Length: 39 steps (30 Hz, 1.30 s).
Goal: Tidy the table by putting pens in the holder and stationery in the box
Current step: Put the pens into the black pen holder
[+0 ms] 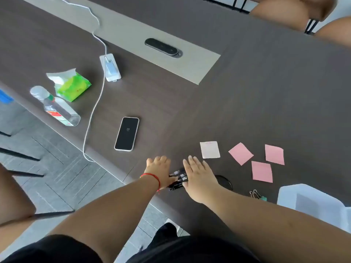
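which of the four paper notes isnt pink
The whitish note, the leftmost of the four and the one nearest the right hand. The other three notes, lying to its right, are all pink.

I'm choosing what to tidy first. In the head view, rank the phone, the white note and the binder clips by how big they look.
1. phone
2. white note
3. binder clips

The clips lie nearer the camera, yet look smallest.

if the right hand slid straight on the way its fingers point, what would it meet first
Probably the phone: the right hand points up and left over bare table. Depth is unclear, so it might pass just beside it.
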Tool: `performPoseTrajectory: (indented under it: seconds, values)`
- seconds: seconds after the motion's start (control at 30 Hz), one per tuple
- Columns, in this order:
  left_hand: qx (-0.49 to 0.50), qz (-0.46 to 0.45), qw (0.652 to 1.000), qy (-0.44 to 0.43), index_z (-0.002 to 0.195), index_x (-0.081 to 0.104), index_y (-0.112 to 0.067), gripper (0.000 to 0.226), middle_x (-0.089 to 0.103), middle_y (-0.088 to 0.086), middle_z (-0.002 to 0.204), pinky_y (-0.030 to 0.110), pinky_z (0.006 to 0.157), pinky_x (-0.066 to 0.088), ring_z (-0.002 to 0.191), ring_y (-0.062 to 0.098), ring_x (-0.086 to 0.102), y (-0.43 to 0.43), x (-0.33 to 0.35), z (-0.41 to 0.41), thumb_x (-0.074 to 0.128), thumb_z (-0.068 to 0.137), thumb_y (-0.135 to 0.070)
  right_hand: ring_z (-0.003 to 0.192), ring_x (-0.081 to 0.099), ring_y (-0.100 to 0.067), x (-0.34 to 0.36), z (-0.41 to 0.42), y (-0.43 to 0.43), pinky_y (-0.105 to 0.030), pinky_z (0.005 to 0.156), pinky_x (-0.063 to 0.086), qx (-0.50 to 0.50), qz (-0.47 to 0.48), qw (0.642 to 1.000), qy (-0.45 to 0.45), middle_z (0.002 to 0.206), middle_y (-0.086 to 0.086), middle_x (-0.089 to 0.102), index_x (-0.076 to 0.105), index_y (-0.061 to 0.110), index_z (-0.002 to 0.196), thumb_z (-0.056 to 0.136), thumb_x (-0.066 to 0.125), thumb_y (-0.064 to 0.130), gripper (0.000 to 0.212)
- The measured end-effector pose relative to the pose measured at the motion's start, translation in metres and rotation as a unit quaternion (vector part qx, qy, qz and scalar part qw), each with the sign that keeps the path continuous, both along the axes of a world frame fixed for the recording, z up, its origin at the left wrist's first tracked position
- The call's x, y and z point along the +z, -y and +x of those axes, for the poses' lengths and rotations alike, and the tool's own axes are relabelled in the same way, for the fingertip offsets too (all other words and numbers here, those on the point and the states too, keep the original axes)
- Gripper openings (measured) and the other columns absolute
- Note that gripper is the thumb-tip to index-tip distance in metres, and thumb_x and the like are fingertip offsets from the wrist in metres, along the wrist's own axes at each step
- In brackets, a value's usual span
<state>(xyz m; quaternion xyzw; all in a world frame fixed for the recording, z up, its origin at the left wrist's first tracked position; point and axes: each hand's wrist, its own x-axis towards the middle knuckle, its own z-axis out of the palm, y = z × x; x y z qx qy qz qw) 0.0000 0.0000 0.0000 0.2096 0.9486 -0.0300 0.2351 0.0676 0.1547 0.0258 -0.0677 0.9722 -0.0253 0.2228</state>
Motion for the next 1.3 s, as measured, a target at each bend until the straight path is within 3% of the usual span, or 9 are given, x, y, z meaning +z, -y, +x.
performPoseTrajectory:
  seconds: [0.17, 0.3, 0.47, 0.67, 0.87, 1.0, 1.17, 1.23, 1.3]
  values:
    - [0.001, 0.003, 0.998, 0.065, 0.132, 0.043, -0.016, 0.058, 0.044, 0.004, 0.133, 0.042, 0.099, 0.039, 0.125, 0.025, 0.043, 0.004, -0.017, -0.002, 0.056, 0.086, -0.049, 0.144, 0.017, -0.033, -0.017, 0.001, 0.021, -0.045, 0.115, 0.021, 0.048, 0.053, 0.997, 0.038, 0.149, -0.019, 0.032, 0.029, 0.002, 0.142, 0.086, 0.051, 0.017, 0.062]
    - [0.014, 0.047, 0.994, 0.101, 0.124, 0.047, -0.011, 0.045, 0.046, 0.009, 0.129, 0.045, 0.097, 0.044, 0.122, 0.030, 0.045, 0.009, -0.021, -0.008, 0.059, 0.086, -0.032, 0.107, 0.054, -0.031, -0.024, -0.004, 0.023, -0.041, 0.088, 0.045, 0.076, 0.081, 0.994, 0.011, 0.111, -0.011, 0.059, 0.056, 0.007, 0.113, 0.081, 0.052, 0.011, 0.033]
    - [-0.040, 0.022, 0.996, 0.078, 0.121, 0.047, -0.008, 0.039, 0.049, 0.012, 0.125, 0.044, 0.088, 0.049, 0.115, 0.031, 0.049, 0.009, -0.030, -0.009, 0.057, 0.087, -0.025, 0.099, 0.055, -0.030, -0.035, -0.017, 0.029, -0.041, 0.080, 0.044, 0.133, 0.094, 0.987, 0.012, 0.105, -0.010, 0.057, 0.057, 0.009, 0.109, 0.080, 0.054, 0.009, 0.029]
    - [-0.088, -0.006, 0.994, 0.069, 0.123, 0.043, -0.003, 0.032, 0.049, 0.018, 0.126, 0.045, 0.083, 0.048, 0.113, 0.035, 0.050, 0.004, -0.042, 0.001, 0.038, 0.096, -0.019, 0.062, 0.057, -0.018, -0.052, -0.017, 0.039, -0.031, 0.051, 0.041, 0.200, 0.152, 0.967, 0.041, 0.070, 0.001, 0.061, 0.067, 0.025, 0.071, 0.053, 0.075, 0.025, 0.020]
    - [-0.073, -0.022, 0.989, 0.124, 0.124, 0.043, -0.003, 0.043, 0.046, 0.017, 0.130, 0.046, 0.093, 0.045, 0.119, 0.035, 0.047, 0.012, -0.040, -0.003, 0.057, 0.087, -0.021, 0.099, 0.050, -0.030, -0.045, -0.013, 0.033, -0.043, 0.080, 0.039, 0.162, 0.143, 0.975, 0.042, 0.107, -0.012, 0.053, 0.056, 0.008, 0.111, 0.089, 0.046, 0.011, 0.025]
    - [-0.009, 0.022, 0.978, 0.209, 0.120, 0.043, -0.002, 0.037, 0.050, 0.021, 0.125, 0.043, 0.092, 0.043, 0.117, 0.038, 0.052, 0.021, -0.028, -0.019, 0.056, 0.089, -0.018, 0.064, 0.057, -0.025, -0.020, -0.014, 0.032, -0.036, 0.054, 0.044, 0.150, 0.057, 0.986, -0.049, 0.073, -0.004, 0.057, 0.064, 0.020, 0.073, 0.056, 0.078, 0.022, 0.022]
    - [-0.001, 0.165, 0.959, 0.230, 0.097, 0.038, -0.021, 0.010, 0.053, 0.006, 0.090, 0.034, 0.071, 0.040, 0.081, 0.026, 0.054, 0.010, 0.018, -0.042, 0.046, 0.092, -0.024, 0.058, 0.059, -0.021, 0.032, -0.008, -0.004, -0.033, 0.054, 0.047, -0.070, -0.194, 0.957, -0.204, 0.076, 0.001, 0.057, 0.059, 0.026, 0.080, 0.073, 0.063, 0.030, 0.008]
    - [-0.040, 0.218, 0.946, 0.236, 0.095, 0.039, -0.022, 0.009, 0.052, 0.002, 0.088, 0.033, 0.070, 0.039, 0.078, 0.022, 0.049, -0.008, 0.046, -0.043, 0.047, 0.092, -0.023, 0.066, 0.062, -0.009, 0.059, 0.006, -0.031, -0.022, 0.064, 0.050, -0.263, -0.292, 0.895, -0.209, 0.086, 0.005, 0.060, 0.061, 0.029, 0.083, 0.086, 0.061, 0.027, 0.003]
    - [-0.089, 0.224, 0.934, 0.263, 0.096, 0.046, -0.022, 0.005, 0.052, 0.000, 0.086, 0.030, 0.069, 0.038, 0.077, 0.020, 0.047, -0.028, 0.074, -0.039, 0.048, 0.091, -0.022, 0.073, 0.062, 0.002, 0.077, 0.027, -0.058, -0.008, 0.065, 0.045, -0.453, -0.376, 0.781, -0.208, 0.089, 0.009, 0.065, 0.064, 0.028, 0.088, 0.090, 0.062, 0.026, 0.003]
